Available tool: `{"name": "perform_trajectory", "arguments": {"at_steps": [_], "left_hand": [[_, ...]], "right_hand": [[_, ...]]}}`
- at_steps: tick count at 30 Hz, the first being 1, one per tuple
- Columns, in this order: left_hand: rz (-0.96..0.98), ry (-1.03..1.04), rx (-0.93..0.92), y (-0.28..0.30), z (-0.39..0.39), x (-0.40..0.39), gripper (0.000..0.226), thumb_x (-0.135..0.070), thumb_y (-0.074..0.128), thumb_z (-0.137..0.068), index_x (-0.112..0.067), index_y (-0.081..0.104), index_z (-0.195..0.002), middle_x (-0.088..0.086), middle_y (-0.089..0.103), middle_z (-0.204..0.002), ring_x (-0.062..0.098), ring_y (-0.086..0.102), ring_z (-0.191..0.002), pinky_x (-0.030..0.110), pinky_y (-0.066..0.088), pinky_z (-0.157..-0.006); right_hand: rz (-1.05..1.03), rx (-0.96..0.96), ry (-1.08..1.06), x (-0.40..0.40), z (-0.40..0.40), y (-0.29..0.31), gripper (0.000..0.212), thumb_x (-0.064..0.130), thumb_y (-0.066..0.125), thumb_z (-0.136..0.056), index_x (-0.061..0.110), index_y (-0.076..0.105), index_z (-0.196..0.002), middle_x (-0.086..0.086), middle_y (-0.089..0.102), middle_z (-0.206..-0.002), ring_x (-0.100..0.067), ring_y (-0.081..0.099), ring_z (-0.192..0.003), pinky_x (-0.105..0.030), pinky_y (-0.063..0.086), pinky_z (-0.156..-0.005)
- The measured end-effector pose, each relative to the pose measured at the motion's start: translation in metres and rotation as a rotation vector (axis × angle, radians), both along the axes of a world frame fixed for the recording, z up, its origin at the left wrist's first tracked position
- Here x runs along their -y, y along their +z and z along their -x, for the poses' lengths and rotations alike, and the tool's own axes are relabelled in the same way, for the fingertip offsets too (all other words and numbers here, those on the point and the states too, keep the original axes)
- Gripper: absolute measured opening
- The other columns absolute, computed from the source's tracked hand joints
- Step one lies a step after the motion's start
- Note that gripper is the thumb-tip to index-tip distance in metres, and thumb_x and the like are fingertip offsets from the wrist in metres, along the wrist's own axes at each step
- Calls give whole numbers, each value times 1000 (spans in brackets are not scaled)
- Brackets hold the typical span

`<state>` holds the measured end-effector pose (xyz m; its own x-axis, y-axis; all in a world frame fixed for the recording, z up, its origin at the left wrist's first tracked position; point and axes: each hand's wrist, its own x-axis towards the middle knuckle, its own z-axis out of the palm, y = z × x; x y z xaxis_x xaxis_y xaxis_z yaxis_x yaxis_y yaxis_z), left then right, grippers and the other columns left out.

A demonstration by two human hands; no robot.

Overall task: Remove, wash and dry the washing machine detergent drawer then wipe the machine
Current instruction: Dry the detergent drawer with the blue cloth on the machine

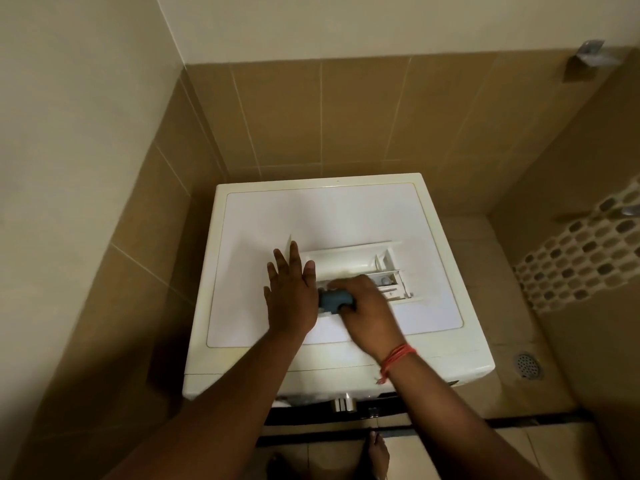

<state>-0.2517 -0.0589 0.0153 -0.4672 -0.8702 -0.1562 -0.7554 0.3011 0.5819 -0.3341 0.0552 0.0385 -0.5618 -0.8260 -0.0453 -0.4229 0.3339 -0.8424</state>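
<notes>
the cream-white washing machine top, a flat glossy surface (284,216), carries a white plastic detergent drawer (349,261) lying on its right half, long side across, compartments facing up.

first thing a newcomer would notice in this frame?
The two hands meeting mid-frame on top of the white washing machine: the left hand lies flat with fingers spread, the right hand grips a blue-grey cloth. Just behind them the white detergent drawer lies on the machine's top, its compartments showing. A red thread band on the right wrist stands out.
</notes>
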Motion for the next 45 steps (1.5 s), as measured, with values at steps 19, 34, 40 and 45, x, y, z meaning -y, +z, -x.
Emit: {"name": "perform_trajectory", "arguments": {"at_steps": [19,34,40,45], "left_hand": [[-17,-3,-38,-2,-1,0,72,-63,4,-90,-36,0,-156,6,5,-165,30,9,-152,56,22,-119],[-21,7,-15,-4,1,1,69,-62,6,-92,-35,-2,-156,4,5,-166,29,13,-151,55,18,-120],[5,2,-7,-4,-1,0,68,-61,6,-93,-35,-1,-156,5,7,-165,31,15,-151,56,21,-119],[-21,8,-19,-5,3,1,70,-61,8,-93,-34,0,-157,3,5,-166,30,13,-151,54,16,-121]], "right_hand": [[100,651,-322,-27,81,35,18,18,60,-95,11,70,-107,-10,71,-110,-24,66,-104,-31,49,-87],[-194,-699,230,17,5,-34,44,-5,65,-64,11,69,-104,-5,70,-89,-25,64,-84,-34,54,-76],[-557,-799,352,24,33,-16,35,14,46,-87,15,62,-118,-5,67,-110,-27,61,-103,-35,47,-82],[-520,-607,426,44,15,-11,36,13,52,-90,18,61,-124,-7,66,-112,-25,59,-107,-35,47,-87]]}}
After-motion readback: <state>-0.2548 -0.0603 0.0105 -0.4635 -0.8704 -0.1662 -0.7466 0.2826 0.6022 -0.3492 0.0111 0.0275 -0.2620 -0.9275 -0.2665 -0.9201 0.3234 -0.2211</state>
